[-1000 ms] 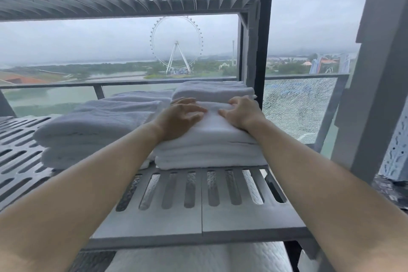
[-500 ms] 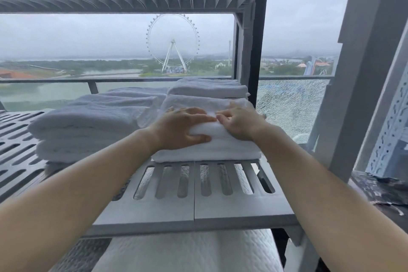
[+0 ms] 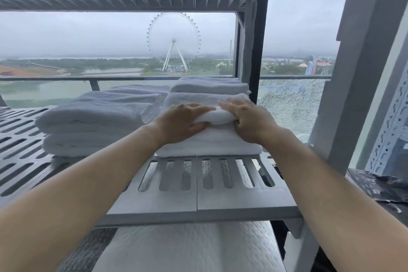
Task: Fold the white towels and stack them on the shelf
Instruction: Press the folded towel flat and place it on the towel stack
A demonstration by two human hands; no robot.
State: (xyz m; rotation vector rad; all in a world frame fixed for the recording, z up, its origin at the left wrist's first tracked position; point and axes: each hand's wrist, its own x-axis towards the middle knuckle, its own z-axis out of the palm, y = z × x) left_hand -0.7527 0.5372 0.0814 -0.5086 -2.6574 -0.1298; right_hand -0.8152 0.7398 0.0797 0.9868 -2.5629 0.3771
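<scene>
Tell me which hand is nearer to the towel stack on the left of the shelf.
Left. The left hand grips the top towel of the right stack, just beside the left stack. The right hand grips the same towel on its far side, farther away.

No writing, label, brand, number or sign is legible: none on the white towels [image 3: 207, 143], the grey slotted shelf [image 3: 198, 202] or the distant Ferris wheel [image 3: 173, 39].
</scene>
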